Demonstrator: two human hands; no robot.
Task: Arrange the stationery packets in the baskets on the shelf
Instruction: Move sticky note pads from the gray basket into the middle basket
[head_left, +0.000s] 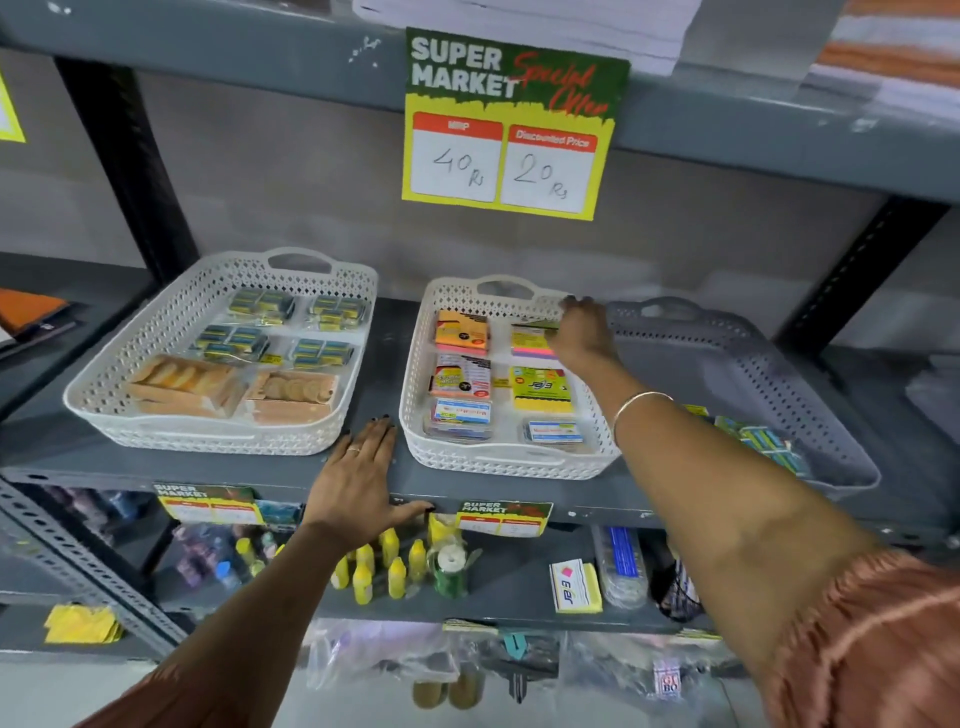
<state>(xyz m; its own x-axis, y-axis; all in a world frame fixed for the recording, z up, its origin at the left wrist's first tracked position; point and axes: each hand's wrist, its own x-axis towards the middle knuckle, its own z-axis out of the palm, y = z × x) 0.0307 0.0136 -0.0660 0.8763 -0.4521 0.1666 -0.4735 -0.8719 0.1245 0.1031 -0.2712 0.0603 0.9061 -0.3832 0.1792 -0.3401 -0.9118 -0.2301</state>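
Head view: right hand (582, 332) pinching green-topped sticky-note packet (532, 338) at back right corner of middle white perforated plastic basket (511, 457); left hand (363, 473) flat, open, on grey metal shelf (208, 465) front edge. Placing step; next likely release, square packet.

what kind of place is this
Most likely a shop's stationery aisle. A "Super Market Special Offer" price sign hangs over a metal shelf, smaller price tags line its edge, and packeted goods sit sorted in the white basket that the right hand reaches into.
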